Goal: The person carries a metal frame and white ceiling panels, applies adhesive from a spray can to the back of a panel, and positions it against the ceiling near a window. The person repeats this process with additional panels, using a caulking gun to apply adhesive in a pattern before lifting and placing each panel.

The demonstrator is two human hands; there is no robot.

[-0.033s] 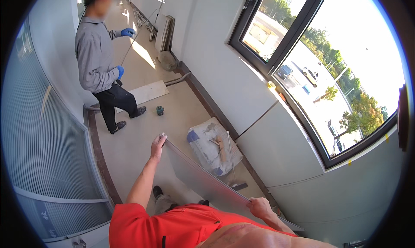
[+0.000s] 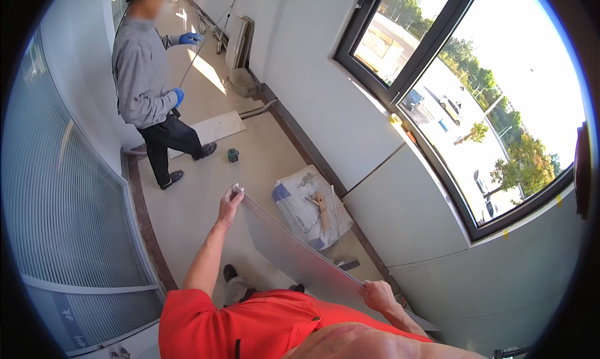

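Floor (image 2: 181, 218): beige, smooth, sunlit strip (image 2: 207, 71) farther along. White sack (image 2: 297, 201) with blue patches, lying flat toward right side. Small dark-green boxy device (image 2: 233, 155), standing apart from sack. Pale board (image 2: 220, 127) flat beyond device (shade lighter than floor itself), dark pipework (image 2: 261, 110) near its corner. Dark flat tool head (image 2: 349, 266) just beside sack's near end.

White-and-blue sack (image 2: 299, 201) near the wall (image 2: 312, 90), dark-framed window (image 2: 431, 49) above.
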